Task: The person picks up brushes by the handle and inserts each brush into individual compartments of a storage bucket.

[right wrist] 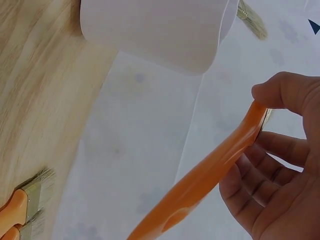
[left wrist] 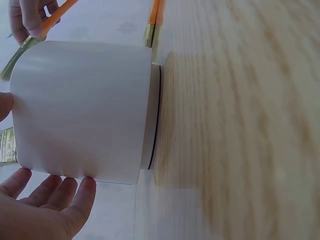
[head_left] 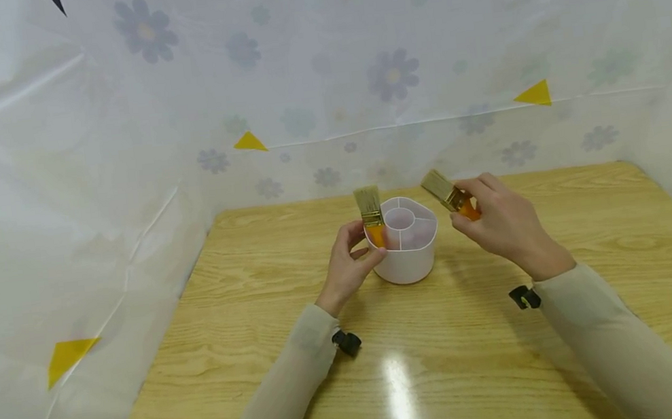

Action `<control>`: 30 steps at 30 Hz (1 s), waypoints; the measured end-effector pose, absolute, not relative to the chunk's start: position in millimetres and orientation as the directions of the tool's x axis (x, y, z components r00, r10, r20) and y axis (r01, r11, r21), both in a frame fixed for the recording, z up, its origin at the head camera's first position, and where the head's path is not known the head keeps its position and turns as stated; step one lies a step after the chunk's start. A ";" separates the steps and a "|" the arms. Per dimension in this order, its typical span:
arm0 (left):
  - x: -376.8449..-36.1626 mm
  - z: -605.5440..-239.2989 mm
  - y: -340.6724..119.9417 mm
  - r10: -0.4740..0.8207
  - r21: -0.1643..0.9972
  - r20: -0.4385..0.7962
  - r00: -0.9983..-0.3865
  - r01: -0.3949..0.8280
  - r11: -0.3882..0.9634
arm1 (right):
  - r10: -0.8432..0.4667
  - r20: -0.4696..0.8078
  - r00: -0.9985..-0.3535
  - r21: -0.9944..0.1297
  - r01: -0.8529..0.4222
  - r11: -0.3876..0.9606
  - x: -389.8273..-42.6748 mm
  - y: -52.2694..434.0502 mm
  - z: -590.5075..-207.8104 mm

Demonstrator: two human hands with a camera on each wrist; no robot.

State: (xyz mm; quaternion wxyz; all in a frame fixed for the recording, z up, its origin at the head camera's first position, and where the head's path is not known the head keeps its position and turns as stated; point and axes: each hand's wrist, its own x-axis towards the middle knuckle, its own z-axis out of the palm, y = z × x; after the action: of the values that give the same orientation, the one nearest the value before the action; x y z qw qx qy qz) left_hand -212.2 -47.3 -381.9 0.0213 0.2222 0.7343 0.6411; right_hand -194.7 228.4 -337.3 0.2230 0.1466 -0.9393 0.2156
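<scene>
A white round desk organizer [head_left: 406, 267] with several compartments stands upright on the wooden table. My left hand [head_left: 349, 263] holds its left side, the fingertips [left wrist: 86, 186] against the outer wall and the thumb near the rim. One paintbrush [head_left: 369, 207] stands bristles up in the left compartment, its lower handle hidden inside. To the right of the organizer, my right hand [head_left: 500, 223] holds a second paintbrush [head_left: 446, 191] in the air, thumb and fingers near the metal band. Its bristles tilt up and left, and the orange handle [right wrist: 200, 177] slants down from the hand.
Two more orange-handled paintbrushes [right wrist: 14, 212] lie on the table to the right, seen in the right wrist view. White flowered sheeting [head_left: 321, 67] encloses the table [head_left: 244, 274] at the back and sides, with yellow triangles [head_left: 536, 94] on it.
</scene>
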 end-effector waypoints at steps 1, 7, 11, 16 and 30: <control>-212.2 -382.1 -47.3 0.354 0.951 0.254 -0.900 0.298 0.076 | -0.180 0.482 -0.857 -0.338 -0.372 0.865 -195.0 228.0 -336.6; -212.8 -382.9 -47.2 0.347 0.950 0.263 -0.900 0.304 0.070 | -0.183 0.479 -0.859 -0.330 -0.369 0.869 -196.3 225.1 -332.9; -213.1 -383.3 -46.9 0.350 0.948 0.268 -0.898 0.310 0.067 | -0.189 0.482 -0.856 -0.322 -0.373 0.870 -196.3 224.1 -331.6; -213.0 -383.3 -47.3 0.343 0.944 0.280 -0.897 0.322 0.070 | -0.198 0.501 -0.842 -0.310 -0.389 0.868 -197.7 222.5 -330.5; -212.6 -383.9 -43.8 0.357 0.952 0.258 -0.898 0.298 0.061 | -0.212 0.545 -0.811 -0.302 -0.425 0.853 -196.9 219.4 -322.7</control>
State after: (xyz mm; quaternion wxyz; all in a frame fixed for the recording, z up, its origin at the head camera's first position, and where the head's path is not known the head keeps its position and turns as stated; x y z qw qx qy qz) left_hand -212.6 -43.8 -383.9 0.0225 0.2249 0.7281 0.6472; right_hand -196.9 219.4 -322.7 0.2548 0.1715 -0.9283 0.2095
